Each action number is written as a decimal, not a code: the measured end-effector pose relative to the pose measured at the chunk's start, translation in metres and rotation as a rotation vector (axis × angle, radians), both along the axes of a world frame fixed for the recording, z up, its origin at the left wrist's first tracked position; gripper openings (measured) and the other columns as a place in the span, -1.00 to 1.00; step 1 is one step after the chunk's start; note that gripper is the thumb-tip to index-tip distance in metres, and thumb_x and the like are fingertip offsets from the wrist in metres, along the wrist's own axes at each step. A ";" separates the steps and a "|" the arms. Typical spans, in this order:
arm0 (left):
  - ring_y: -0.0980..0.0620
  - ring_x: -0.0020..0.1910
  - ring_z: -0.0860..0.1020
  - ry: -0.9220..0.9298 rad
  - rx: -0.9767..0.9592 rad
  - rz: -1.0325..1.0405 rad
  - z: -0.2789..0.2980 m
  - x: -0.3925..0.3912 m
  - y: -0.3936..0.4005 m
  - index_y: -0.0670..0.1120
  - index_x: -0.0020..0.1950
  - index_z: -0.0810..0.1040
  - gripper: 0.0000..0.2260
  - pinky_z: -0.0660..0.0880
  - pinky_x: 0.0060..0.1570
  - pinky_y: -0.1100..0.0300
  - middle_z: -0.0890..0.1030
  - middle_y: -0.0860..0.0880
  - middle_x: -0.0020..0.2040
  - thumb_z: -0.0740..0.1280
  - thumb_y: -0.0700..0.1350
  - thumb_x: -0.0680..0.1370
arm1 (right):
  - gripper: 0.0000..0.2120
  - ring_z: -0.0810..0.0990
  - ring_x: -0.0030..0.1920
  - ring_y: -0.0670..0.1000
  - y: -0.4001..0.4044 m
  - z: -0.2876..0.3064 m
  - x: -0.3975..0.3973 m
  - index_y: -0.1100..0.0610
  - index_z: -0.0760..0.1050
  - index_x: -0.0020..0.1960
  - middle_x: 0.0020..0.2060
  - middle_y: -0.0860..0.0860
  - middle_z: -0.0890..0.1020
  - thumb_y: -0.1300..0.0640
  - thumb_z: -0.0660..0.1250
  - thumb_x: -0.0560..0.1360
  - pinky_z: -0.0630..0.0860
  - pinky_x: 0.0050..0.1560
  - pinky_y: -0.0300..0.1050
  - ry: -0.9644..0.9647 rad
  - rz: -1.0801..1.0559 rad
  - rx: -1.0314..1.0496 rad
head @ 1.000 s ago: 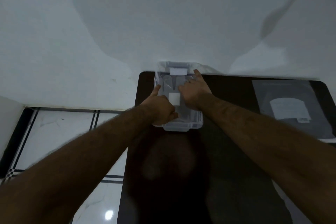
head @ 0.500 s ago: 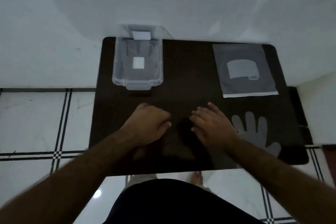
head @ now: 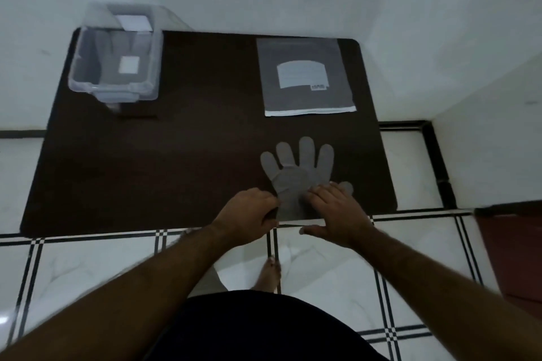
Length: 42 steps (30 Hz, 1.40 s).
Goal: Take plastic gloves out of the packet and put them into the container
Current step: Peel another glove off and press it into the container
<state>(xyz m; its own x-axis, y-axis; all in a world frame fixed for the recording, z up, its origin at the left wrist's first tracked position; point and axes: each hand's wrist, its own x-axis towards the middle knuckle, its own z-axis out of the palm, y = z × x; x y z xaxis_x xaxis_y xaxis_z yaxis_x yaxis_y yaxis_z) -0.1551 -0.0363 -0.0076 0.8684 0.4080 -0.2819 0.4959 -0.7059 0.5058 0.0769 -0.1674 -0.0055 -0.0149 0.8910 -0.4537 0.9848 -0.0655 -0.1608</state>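
A clear plastic glove [head: 296,171] lies flat near the front edge of the dark table [head: 181,149], fingers pointing away from me. My left hand [head: 249,214] pinches its cuff at the left side. My right hand [head: 337,211] rests fingers spread on the glove's right side, near its thumb. The clear container [head: 114,67] stands at the table's back left with a glove lying inside it. The glove packet [head: 308,76], grey with a pale label, lies flat at the back right.
The table stands against a white wall. The container's lid [head: 132,16] leans on the wall behind it. White floor tiles with black lines surround the table. A dark red object [head: 510,249] sits on the floor at right. My bare foot [head: 268,274] shows below.
Both hands left the container at the back left, drew back to the front, then moved right onto the glove by the table's front edge. The view tilted down.
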 end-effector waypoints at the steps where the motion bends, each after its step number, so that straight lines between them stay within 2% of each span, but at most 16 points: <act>1: 0.03 0.29 0.55 0.016 0.013 -0.016 -0.007 0.007 -0.008 0.05 0.48 0.55 -0.58 0.50 0.35 0.04 0.64 0.03 0.34 0.41 0.12 0.64 | -0.16 0.30 0.63 0.13 -0.007 -0.005 0.004 0.00 0.30 0.65 0.62 0.05 0.39 -0.42 0.36 0.52 -0.02 0.64 0.08 -0.007 0.018 0.000; 4: -0.03 0.36 0.53 0.059 0.060 -0.100 -0.024 0.025 -0.024 0.04 0.48 0.56 -0.54 0.45 0.36 0.02 0.61 0.01 0.40 0.46 0.13 0.61 | -0.18 0.39 0.57 0.20 -0.020 -0.021 0.014 0.02 0.35 0.61 0.55 0.09 0.46 -0.19 0.56 0.46 0.18 0.62 0.22 -0.050 0.078 0.002; 7: -0.09 0.44 0.50 0.113 0.180 -0.191 -0.036 0.033 -0.034 0.03 0.49 0.55 -0.51 0.41 0.41 -0.05 0.57 -0.02 0.45 0.49 0.10 0.58 | -0.25 0.49 0.48 0.22 -0.027 -0.037 0.020 0.04 0.41 0.57 0.47 0.12 0.53 0.05 0.60 0.44 0.34 0.55 0.27 -0.072 0.112 0.055; 9: -0.12 0.36 0.57 0.112 0.257 -0.217 -0.041 0.033 -0.039 0.02 0.42 0.61 -0.56 0.49 0.34 -0.08 0.62 -0.05 0.39 0.54 -0.02 0.55 | -0.32 0.52 0.44 0.22 -0.030 -0.043 0.022 0.05 0.43 0.55 0.44 0.12 0.55 0.14 0.55 0.47 0.38 0.52 0.27 -0.078 0.118 0.102; 11: -0.11 0.20 0.66 0.061 0.312 -0.211 -0.045 0.032 -0.043 -0.01 0.28 0.68 -0.64 0.57 0.21 -0.07 0.70 -0.06 0.24 0.57 -0.16 0.49 | -0.40 0.55 0.41 0.21 -0.032 -0.045 0.024 0.06 0.48 0.50 0.41 0.12 0.58 0.17 0.54 0.49 0.41 0.49 0.26 -0.072 0.121 0.148; 14: -0.08 0.02 0.69 -0.014 0.346 -0.156 -0.045 0.031 -0.045 -0.02 0.09 0.73 -0.82 0.60 0.11 -0.05 0.74 -0.05 0.04 0.57 -0.17 0.50 | -0.54 0.62 0.34 0.19 -0.033 -0.046 0.028 0.06 0.59 0.39 0.32 0.11 0.66 0.15 0.54 0.51 0.47 0.45 0.25 -0.047 0.152 0.222; 16: -0.06 0.00 0.67 -0.049 0.291 -0.078 -0.043 0.030 -0.046 -0.03 0.07 0.73 -0.92 0.56 0.11 -0.02 0.74 -0.04 0.01 0.48 -0.13 0.59 | -0.67 0.68 0.26 0.16 -0.035 -0.045 0.029 0.06 0.66 0.27 0.22 0.09 0.72 0.14 0.53 0.52 0.50 0.42 0.23 -0.020 0.159 0.276; 19: -0.04 0.05 0.63 -0.123 0.156 0.083 -0.036 0.028 -0.042 -0.05 0.11 0.72 -0.87 0.57 0.15 -0.04 0.73 -0.02 0.05 0.38 -0.10 0.67 | -0.84 0.69 0.15 0.06 -0.035 -0.038 0.023 0.03 0.68 0.17 0.09 0.02 0.75 0.11 0.43 0.60 0.53 0.37 0.21 0.139 -0.013 0.377; 22: 0.02 0.07 0.61 -0.250 0.025 0.260 -0.021 0.024 -0.033 -0.06 0.12 0.71 -0.91 0.60 0.12 0.00 0.71 0.00 0.04 0.42 -0.12 0.65 | -0.85 0.68 0.04 -0.01 -0.022 -0.018 0.013 0.08 0.69 0.15 0.00 0.00 0.75 0.13 0.36 0.65 0.60 0.21 0.12 0.352 -0.217 0.473; 26: 0.12 0.04 0.68 -0.387 -0.252 0.595 0.010 0.012 -0.016 0.00 0.20 0.65 -0.90 0.67 0.02 0.14 0.68 0.07 0.06 0.39 -0.11 0.70 | -0.82 0.70 0.00 -0.13 0.012 0.029 -0.001 0.13 0.71 0.19 -0.01 -0.01 0.76 0.13 0.36 0.69 0.67 0.09 -0.10 0.562 -0.341 0.529; 28: 0.12 0.03 0.71 -0.523 -0.264 0.719 0.029 0.004 -0.004 -0.03 0.20 0.65 -0.89 0.68 0.02 0.18 0.71 0.06 0.05 0.41 -0.17 0.69 | -0.83 0.70 0.03 -0.20 0.035 0.055 -0.007 0.10 0.72 0.22 0.02 -0.11 0.75 0.14 0.40 0.67 0.66 0.09 -0.23 0.695 -0.407 0.484; 30: 0.07 0.02 0.73 -0.637 -0.279 0.833 0.048 -0.006 0.013 -0.01 0.18 0.67 -0.86 0.68 0.04 0.17 0.74 0.01 0.02 0.43 -0.21 0.67 | -0.85 0.68 0.07 -0.26 0.062 0.078 -0.015 -0.01 0.74 0.18 0.04 -0.21 0.74 0.11 0.43 0.66 0.64 0.11 -0.27 0.785 -0.446 0.374; 32: 0.08 -0.01 0.75 -0.718 -0.333 0.919 0.068 -0.019 0.032 -0.02 0.22 0.69 -0.83 0.67 0.03 0.15 0.77 -0.04 0.01 0.45 -0.23 0.66 | -0.90 0.71 0.07 -0.18 0.089 0.097 -0.026 -0.03 0.76 0.08 0.00 -0.17 0.77 0.10 0.47 0.63 0.66 0.13 -0.18 0.858 -0.467 0.318; 35: 0.03 -0.02 0.75 -0.817 -0.392 0.981 0.102 -0.045 0.061 -0.15 0.29 0.68 -0.77 0.67 0.06 0.11 0.79 -0.11 -0.01 0.47 -0.28 0.64 | -0.93 0.78 0.04 0.06 0.129 0.127 -0.047 0.10 0.76 0.01 -0.08 0.02 0.80 0.20 0.50 0.60 0.72 0.13 0.01 1.027 -0.518 0.234; 38: -0.05 0.02 0.74 -0.822 -0.450 0.925 0.136 -0.079 0.090 -0.16 0.32 0.67 -0.69 0.69 0.15 0.03 0.77 -0.26 0.06 0.52 -0.32 0.58 | -0.92 0.79 0.07 0.14 0.167 0.157 -0.068 0.20 0.73 0.06 -0.06 0.12 0.80 0.22 0.46 0.63 0.72 0.19 0.09 1.133 -0.526 0.081; 42: -0.13 0.17 0.74 -0.746 -0.538 0.764 0.160 -0.132 0.127 -0.17 0.39 0.64 -0.51 0.68 0.21 0.02 0.76 -0.22 0.18 0.57 -0.41 0.49 | -0.86 0.79 0.04 0.21 0.217 0.176 -0.097 0.34 0.68 0.11 -0.07 0.21 0.79 0.27 0.40 0.65 0.66 0.28 0.27 1.230 -0.497 -0.006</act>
<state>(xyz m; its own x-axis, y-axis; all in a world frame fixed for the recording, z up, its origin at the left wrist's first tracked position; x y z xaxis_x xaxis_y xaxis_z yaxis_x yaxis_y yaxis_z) -0.2872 0.0903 0.1527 0.4743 0.8742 -0.1041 0.1539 0.0341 0.9875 -0.0202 0.0495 0.1707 -0.0908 0.9192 -0.3831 0.0691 -0.3779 -0.9232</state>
